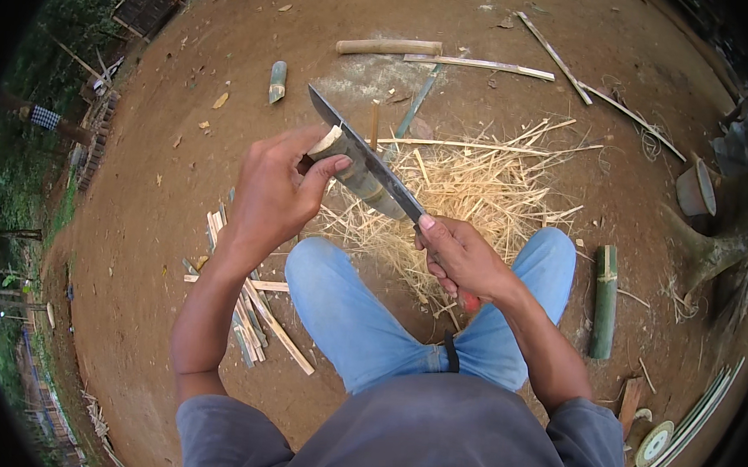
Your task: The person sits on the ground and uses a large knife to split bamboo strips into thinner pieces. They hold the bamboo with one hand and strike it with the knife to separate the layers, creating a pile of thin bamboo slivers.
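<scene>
My left hand [284, 175] grips the upper end of a split piece of bamboo [364, 183], thumb on its face and fingers behind. The bamboo is grey-green, with a pale cut edge at the top, and slants down to the right. In my right hand [459, 255] is the handle of a machete [336, 125], mostly hidden by the fingers; a red bit shows below the fist. Its long dark blade lies along the bamboo's edge, tip up and to the left. Both are above my knees, over a heap of pale bamboo shavings [481, 185].
Split bamboo strips [251, 312] lie to my left. Ahead are a short green bamboo piece [278, 83] and a longer tan length [389, 48]. On the right stand or lie a green bamboo section [604, 302], a bucket [696, 188], a round disc [655, 443] and long thin strips [692, 425].
</scene>
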`<state>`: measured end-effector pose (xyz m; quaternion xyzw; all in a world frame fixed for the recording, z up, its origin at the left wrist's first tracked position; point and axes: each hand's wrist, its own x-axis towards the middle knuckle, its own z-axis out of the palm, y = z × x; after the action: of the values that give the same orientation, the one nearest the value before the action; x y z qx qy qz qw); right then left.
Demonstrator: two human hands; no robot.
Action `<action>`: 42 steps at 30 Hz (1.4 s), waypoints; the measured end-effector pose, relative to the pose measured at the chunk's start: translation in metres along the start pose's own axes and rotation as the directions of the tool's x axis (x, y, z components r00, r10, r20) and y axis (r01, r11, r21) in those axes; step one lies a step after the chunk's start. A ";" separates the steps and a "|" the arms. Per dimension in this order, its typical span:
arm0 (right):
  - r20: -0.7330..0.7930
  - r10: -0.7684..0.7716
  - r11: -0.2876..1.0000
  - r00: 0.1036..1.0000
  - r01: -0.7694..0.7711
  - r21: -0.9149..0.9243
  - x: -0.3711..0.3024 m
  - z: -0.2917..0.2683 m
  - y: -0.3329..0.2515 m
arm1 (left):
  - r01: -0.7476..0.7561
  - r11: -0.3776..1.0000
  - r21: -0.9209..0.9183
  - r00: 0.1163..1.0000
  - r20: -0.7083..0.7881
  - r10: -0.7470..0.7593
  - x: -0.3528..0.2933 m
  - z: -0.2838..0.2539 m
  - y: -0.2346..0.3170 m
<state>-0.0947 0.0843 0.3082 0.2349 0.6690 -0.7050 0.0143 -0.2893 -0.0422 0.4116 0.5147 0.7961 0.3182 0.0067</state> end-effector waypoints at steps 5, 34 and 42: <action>-0.119 -0.292 0.936 0.949 0.258 -0.238 0.022 0.030 0.008 | 0.015 0.999 -0.033 1.000 -0.005 -0.015 0.000 0.004 -0.039; -0.107 0.065 0.861 0.992 -0.110 -0.497 0.406 -0.041 0.395 | 0.292 0.942 -0.162 0.954 -0.015 -0.298 0.069 0.183 -0.330; -0.163 0.146 0.863 0.976 -0.206 -0.461 0.545 -0.114 0.485 | 0.278 0.956 -0.091 0.960 0.001 -0.280 0.185 0.244 -0.442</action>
<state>-0.3814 0.3022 -0.3359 0.3272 0.7965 -0.4996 0.0948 -0.6538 0.1140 0.0483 0.3944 0.8455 0.3531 0.0699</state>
